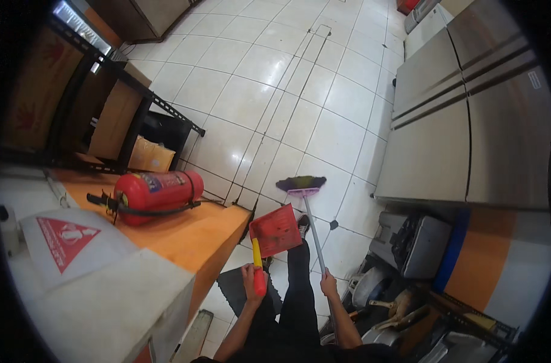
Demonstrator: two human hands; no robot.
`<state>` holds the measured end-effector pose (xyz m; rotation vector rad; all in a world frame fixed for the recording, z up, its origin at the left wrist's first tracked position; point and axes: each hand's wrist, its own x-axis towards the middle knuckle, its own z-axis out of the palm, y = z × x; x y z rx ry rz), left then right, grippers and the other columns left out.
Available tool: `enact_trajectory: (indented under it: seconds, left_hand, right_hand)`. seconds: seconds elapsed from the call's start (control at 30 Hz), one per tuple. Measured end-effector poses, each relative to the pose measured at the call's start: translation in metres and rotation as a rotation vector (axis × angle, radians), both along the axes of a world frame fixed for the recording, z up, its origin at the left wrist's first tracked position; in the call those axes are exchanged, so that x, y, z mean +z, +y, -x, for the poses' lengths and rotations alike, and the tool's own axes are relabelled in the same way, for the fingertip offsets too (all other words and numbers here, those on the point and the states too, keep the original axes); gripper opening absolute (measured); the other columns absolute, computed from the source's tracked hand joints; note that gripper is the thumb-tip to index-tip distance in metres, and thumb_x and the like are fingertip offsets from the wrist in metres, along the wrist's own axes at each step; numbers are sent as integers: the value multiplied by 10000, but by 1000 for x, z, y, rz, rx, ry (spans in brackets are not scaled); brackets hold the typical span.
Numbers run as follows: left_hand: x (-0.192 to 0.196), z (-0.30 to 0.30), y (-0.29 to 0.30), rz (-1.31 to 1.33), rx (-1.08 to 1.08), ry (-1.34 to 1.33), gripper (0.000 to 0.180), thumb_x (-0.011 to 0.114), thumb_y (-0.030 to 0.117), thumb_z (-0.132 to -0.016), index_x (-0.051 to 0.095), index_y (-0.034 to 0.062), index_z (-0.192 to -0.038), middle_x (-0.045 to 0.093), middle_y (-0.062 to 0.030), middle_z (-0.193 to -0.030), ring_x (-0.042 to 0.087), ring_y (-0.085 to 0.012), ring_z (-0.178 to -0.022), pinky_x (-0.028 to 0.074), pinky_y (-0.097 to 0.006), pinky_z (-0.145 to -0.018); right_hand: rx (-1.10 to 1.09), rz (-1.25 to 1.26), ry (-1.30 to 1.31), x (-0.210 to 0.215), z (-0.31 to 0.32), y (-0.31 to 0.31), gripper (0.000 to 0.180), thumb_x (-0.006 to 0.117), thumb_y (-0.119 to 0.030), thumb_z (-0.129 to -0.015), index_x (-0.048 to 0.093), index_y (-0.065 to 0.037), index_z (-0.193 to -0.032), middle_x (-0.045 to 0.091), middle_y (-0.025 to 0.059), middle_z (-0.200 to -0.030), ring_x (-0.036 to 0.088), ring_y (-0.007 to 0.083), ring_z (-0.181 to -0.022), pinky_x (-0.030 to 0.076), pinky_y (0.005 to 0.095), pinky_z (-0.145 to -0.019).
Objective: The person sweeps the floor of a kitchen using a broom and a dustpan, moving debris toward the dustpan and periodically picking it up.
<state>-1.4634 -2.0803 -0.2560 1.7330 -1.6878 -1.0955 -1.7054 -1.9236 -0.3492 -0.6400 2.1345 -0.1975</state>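
My left hand is closed round the red and yellow handle of a dustpan. The red dustpan has dark smudges on its pan and hangs in front of my legs, near the corner of the orange ledge. In my right hand is the grey stick of a broom. Its head, a pink-purple base with dark and yellow-green bristles, is out ahead over the white tiled floor. Whether the bristles touch the tiles I cannot tell.
A red fire extinguisher lies on the orange ledge at left, beside a black metal rack with cardboard boxes. Steel refrigerator doors line the right side. Below them, pans and utensils crowd a low rack. A dark mat lies by my feet.
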Motion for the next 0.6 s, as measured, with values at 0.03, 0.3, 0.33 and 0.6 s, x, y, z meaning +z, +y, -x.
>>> enact_trajectory:
  seconds: [0.03, 0.3, 0.33, 0.6]
  left_hand:
    - [-8, 4, -12, 2, 7, -23, 247, 631, 52, -701, 495, 13, -904, 433, -171, -964, 476, -325, -906, 420, -386, -790]
    - [-101, 99, -135, 70, -180, -284, 230, 622, 51, -707, 506, 10, -901, 436, -172, -964, 463, -326, -924, 408, -386, -797]
    - [-107, 85, -156, 61, -41, -245, 222, 620, 50, -710, 504, 11, -896, 432, -167, -964, 456, -322, -937, 399, -390, -811]
    - [-160, 117, -208, 66, 236, -103, 222, 635, 67, -713, 489, 13, -872, 411, -137, -924, 459, -269, -885, 399, -348, -778]
  right_hand:
    - [19, -19, 12, -11, 6, -20, 421, 383, -239, -893, 380, -63, -1276, 576, 277, -920, 556, 442, -868, 439, 506, -762]
    - [29, 234, 163, -102, 173, -301, 426, 351, -269, -910, 372, -55, -1278, 572, 277, -949, 544, 446, -883, 442, 504, -741]
    - [-29, 197, 17, -79, 165, -330, 428, 355, -279, -913, 382, -60, -1279, 570, 275, -948, 546, 442, -874, 446, 491, -728]
    - [182, -89, -31, 21, 176, -182, 428, 394, -243, -896, 377, -95, -1297, 584, 274, -862, 573, 434, -791, 443, 508, -714]
